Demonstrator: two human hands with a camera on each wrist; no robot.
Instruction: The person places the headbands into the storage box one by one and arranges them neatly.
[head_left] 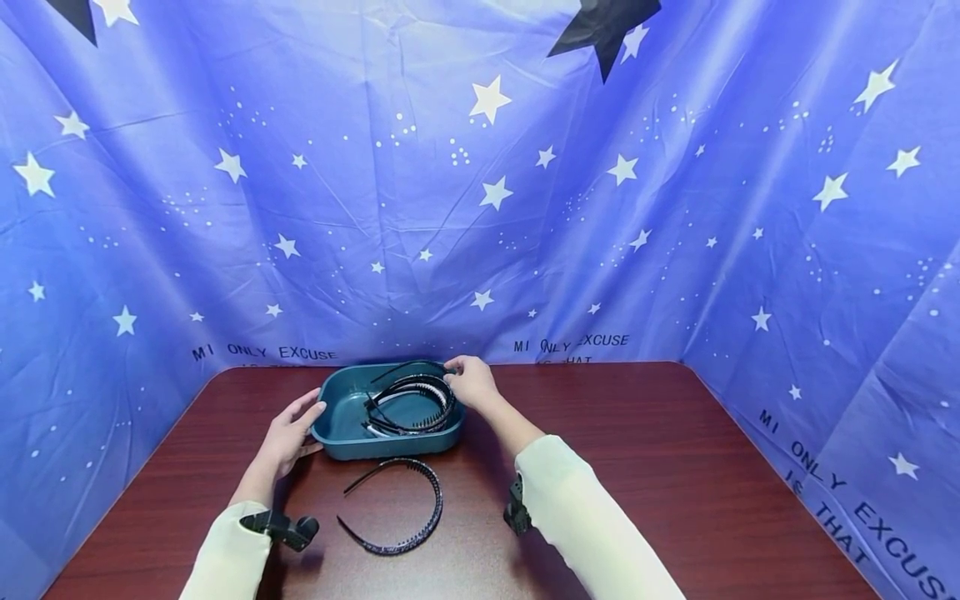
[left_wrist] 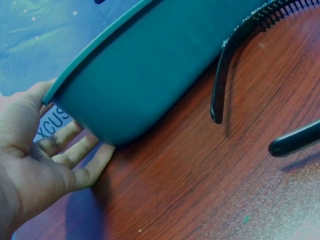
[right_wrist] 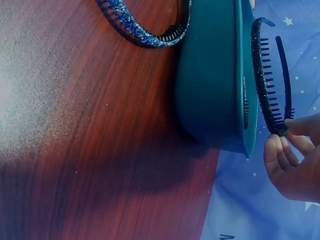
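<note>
A teal plastic basin point(head_left: 352, 450) stands at the table's far side, with several headbands point(head_left: 397, 429) stacked in its right half. My left hand point(head_left: 287, 437) holds its left end, thumb at the rim and fingers against the outer wall, as the left wrist view shows. Over the basin's right end, my right hand point(head_left: 471, 382) pinches a black glittery headband point(right_wrist: 260, 75) with comb teeth between thumb and fingertips. Another headband point(head_left: 438, 504), with blue and silver glitter in the right wrist view, lies on the table in front of the basin, its open ends to the left.
The brown wood-grain table point(head_left: 622, 467) extends to both sides of the basin. Close behind it hangs a blue curtain point(head_left: 420, 208) with white stars. Each wrist carries a black camera mount point(head_left: 281, 527).
</note>
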